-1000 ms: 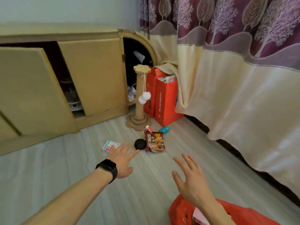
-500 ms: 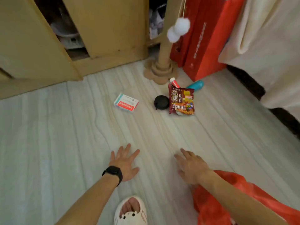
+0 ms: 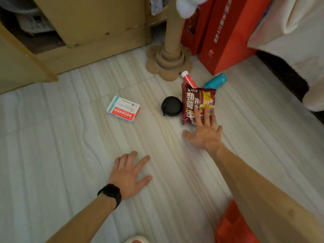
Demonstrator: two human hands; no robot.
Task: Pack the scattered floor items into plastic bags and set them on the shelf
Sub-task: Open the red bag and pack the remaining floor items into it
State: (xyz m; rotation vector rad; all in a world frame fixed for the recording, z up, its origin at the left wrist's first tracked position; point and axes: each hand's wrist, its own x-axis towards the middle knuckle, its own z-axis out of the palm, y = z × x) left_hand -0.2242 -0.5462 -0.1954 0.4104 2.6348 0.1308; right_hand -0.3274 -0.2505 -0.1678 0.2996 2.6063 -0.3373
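Observation:
A dark red noodle packet [image 3: 194, 99] lies on the pale floor. My right hand [image 3: 204, 133] reaches over its near edge, fingers spread and resting on it, not closed. A round black pouch [image 3: 171, 106] sits just left of the packet. Behind the packet lie a red-and-white tube [image 3: 188, 79] and a teal bottle [image 3: 216, 81]. A white-and-red medicine box [image 3: 123, 109] lies further left. My left hand [image 3: 128, 173], a black watch on its wrist, is flat on the floor with fingers apart. A red plastic bag [image 3: 231, 225] shows under my right forearm.
A cardboard cat scratching post [image 3: 169, 57] with a white pompom [image 3: 187, 6] stands behind the items. Red paper gift bags [image 3: 226, 37] lean to its right, beside a cream curtain [image 3: 298, 32]. A wooden cabinet [image 3: 91, 21] with open doors runs along the back left.
The view has dropped closer to the floor. My right hand has moved forward from beside the red bag onto the noodle packet. My left hand stays flat on the floor.

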